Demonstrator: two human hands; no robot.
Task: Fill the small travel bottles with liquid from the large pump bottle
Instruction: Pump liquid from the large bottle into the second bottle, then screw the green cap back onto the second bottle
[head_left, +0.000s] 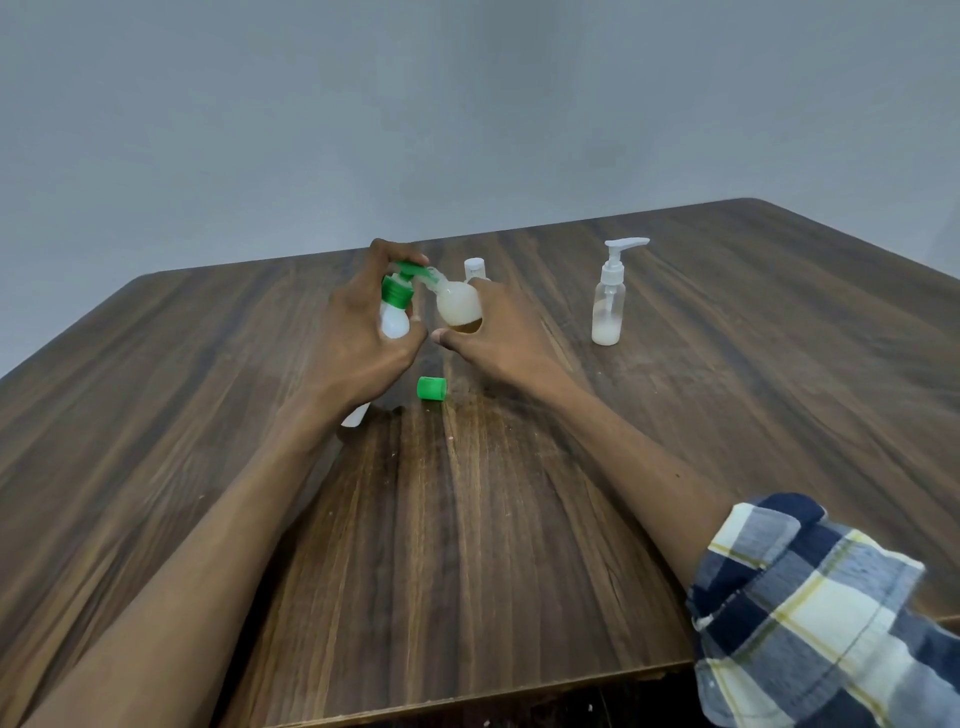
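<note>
On the table (519, 519), the left hand (358, 332) grips the white pump bottle (393, 322), fingers curled round it and over its green pump head (408, 270). The nozzle points into a small bottle (458, 307), tilted and partly filled with milky liquid, which the right hand (498, 332) holds. A green cap (431, 388) lies just below the hands. Behind them stands a white-capped bottle (475, 269). Well to the right stands a clear spray bottle (609, 301), upright, milky liquid at its bottom.
</note>
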